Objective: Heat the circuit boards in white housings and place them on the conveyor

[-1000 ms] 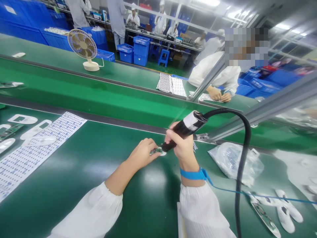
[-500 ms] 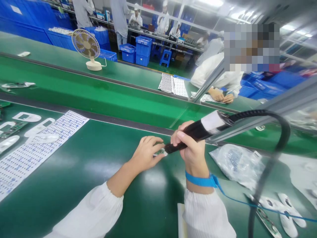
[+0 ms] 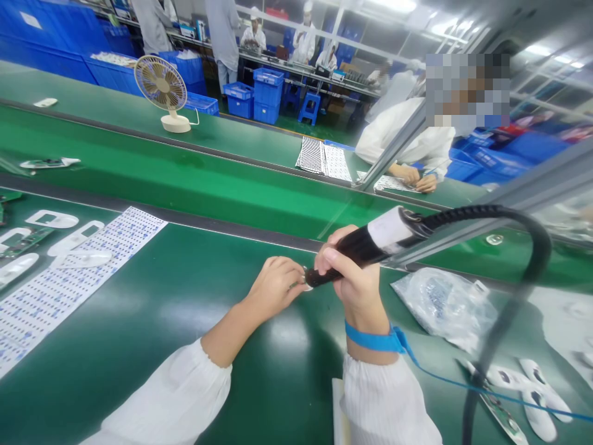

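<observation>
My right hand is wrapped round a black electric screwdriver with a white band and a thick black cable at its rear. The tool tilts down to the left, and its tip meets a small white-edged part, which shows little and is mostly covered by fingers. My left hand pinches that part from the left, fingers curled round it. A blue wrist strap with a cord circles my right wrist. Both hands are over the green table.
At left lie a printed label sheet and several white shells. A clear plastic bag and white shells lie at right. Beyond runs a green conveyor belt carrying a part. A fan and a co-worker are across it.
The screwdriver and my right hand have shifted slightly left. My left fingers have closed further over the small part. Items on the belt have moved right.
</observation>
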The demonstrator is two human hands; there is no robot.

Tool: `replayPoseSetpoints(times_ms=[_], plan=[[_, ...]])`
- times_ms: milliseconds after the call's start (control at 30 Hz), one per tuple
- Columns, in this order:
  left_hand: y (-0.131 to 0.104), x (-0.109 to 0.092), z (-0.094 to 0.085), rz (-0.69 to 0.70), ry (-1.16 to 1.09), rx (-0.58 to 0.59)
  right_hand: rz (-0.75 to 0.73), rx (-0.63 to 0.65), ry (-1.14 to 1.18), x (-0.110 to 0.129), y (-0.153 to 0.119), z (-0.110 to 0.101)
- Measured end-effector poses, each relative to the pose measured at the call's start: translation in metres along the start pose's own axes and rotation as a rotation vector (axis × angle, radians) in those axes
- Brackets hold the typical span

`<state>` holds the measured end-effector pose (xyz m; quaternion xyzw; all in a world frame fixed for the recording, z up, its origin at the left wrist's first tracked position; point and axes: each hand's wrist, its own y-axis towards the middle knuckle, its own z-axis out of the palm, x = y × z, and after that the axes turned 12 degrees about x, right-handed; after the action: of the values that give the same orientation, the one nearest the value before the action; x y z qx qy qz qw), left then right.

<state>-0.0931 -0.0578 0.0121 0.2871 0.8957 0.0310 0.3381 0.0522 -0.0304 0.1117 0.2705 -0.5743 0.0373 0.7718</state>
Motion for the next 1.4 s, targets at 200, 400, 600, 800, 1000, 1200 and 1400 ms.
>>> replayPoseSetpoints(times_ms=[200,400,600,800,1000,1200,1400], plan=[[-0.001,0.004,-0.006,-0.042,-0.034,0.052,-0.005,-0.036,-0.041,-0.003,0.000,0.000],[-0.001,0.020,-0.010,-0.121,-0.036,0.202,0.023,-0.029,-0.117,-0.011,0.003,-0.009],[-0.001,0.023,-0.006,-0.107,-0.063,0.195,0.024,-0.031,-0.144,-0.018,0.005,-0.009],[-0.001,0.024,-0.005,-0.102,-0.058,0.193,0.009,-0.029,-0.151,-0.020,0.005,-0.007],[-0.001,0.023,-0.003,-0.097,-0.054,0.185,0.053,-0.052,-0.139,-0.018,0.005,-0.004],[-0.001,0.019,-0.001,-0.107,-0.039,0.173,0.094,-0.032,-0.164,-0.018,0.006,-0.006],[-0.002,0.016,-0.001,-0.116,-0.033,0.153,0.097,0.026,-0.183,-0.023,0.006,-0.013]])
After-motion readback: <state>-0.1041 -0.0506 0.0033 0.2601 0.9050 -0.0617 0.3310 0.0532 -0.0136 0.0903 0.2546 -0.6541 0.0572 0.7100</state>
